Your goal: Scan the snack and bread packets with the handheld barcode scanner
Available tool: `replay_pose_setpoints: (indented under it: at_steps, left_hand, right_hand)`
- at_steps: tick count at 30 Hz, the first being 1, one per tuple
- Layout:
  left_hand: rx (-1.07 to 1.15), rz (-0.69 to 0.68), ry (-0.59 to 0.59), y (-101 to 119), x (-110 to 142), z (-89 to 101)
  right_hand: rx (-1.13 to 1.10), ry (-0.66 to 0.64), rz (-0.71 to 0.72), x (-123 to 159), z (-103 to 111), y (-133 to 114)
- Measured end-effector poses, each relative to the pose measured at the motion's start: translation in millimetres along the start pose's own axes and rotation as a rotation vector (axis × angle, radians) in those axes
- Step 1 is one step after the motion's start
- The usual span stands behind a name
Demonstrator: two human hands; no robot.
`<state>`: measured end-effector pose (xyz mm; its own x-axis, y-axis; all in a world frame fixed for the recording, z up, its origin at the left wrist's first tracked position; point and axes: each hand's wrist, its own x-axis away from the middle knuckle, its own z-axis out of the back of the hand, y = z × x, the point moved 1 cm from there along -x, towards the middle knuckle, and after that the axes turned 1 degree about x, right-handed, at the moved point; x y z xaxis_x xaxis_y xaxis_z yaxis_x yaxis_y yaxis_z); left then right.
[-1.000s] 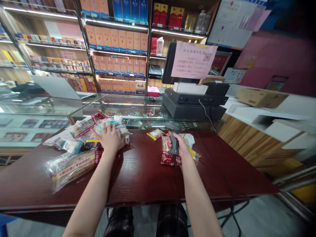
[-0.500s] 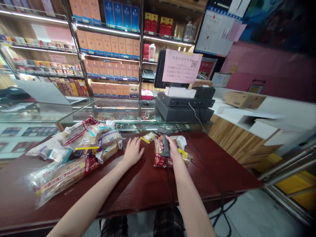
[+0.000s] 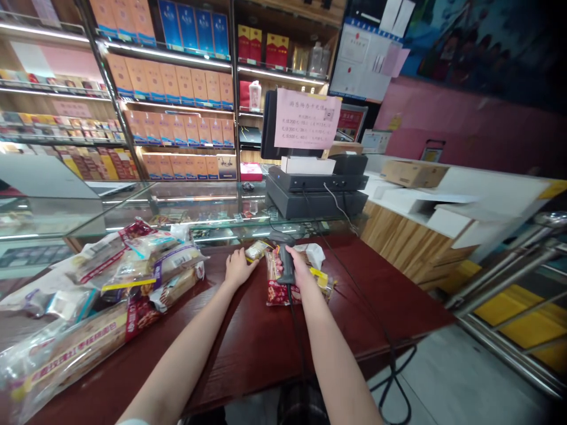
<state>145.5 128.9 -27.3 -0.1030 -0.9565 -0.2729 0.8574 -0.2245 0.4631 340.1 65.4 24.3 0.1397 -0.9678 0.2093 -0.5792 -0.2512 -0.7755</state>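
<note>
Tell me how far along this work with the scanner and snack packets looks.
Nothing looks clearly done yet. In hand: the right hand grips a handheld barcode scanner over a red snack packet. Still left, it seems: the pile of bagged bread beside the left hand.

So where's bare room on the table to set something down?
Widest patch: the front of the dark red table top, below the left hand. Another lies right of the black cable, up to the table's right edge. Crowded: the left side, under bagged bread and snack packs, and around the right hand gripping a barcode scanner over the red snack bag.
</note>
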Motion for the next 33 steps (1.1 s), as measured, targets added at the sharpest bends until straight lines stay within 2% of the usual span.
replay_pose_setpoints:
  at_steps: [5,9,12,14,16,19,23,27,33]
  left_hand:
    - [0.020,0.070,0.044,-5.4,1.6,1.8]
    - [0.260,0.074,0.175,-12.2,0.3,3.5]
    - [0.407,0.131,0.276,-23.5,-4.1,13.0]
    - [0.462,0.104,0.245,-33.5,-6.3,22.4]
    - [0.503,0.019,0.208,-43.3,-3.9,31.2]
    - [0.543,-0.041,0.260,-52.8,9.4,37.4]
    - [0.532,-0.061,0.327,-52.9,27.2,33.0]
    - [0.517,-0.025,0.382,-53.3,30.0,30.9]
    - [0.524,-0.012,0.366,-56.7,27.4,30.9]
  right_hand:
    - [-0.002,0.010,-0.017,3.5,-4.9,-2.8]
    - [0.085,0.040,0.011,2.8,-5.5,-2.0]
    - [0.202,0.049,0.050,3.6,-6.5,-0.1]
    - [0.289,0.026,0.076,6.2,-8.8,0.9]
    - [0.361,-0.030,0.115,10.2,-12.4,1.7]
    - [0.470,-0.121,0.169,16.5,-18.5,3.3]
    - [0.530,-0.195,0.179,21.4,-23.2,7.3]
    - [0.505,-0.187,0.160,21.0,-20.6,10.8]
    - [0.532,-0.165,0.185,17.0,-15.4,11.9]
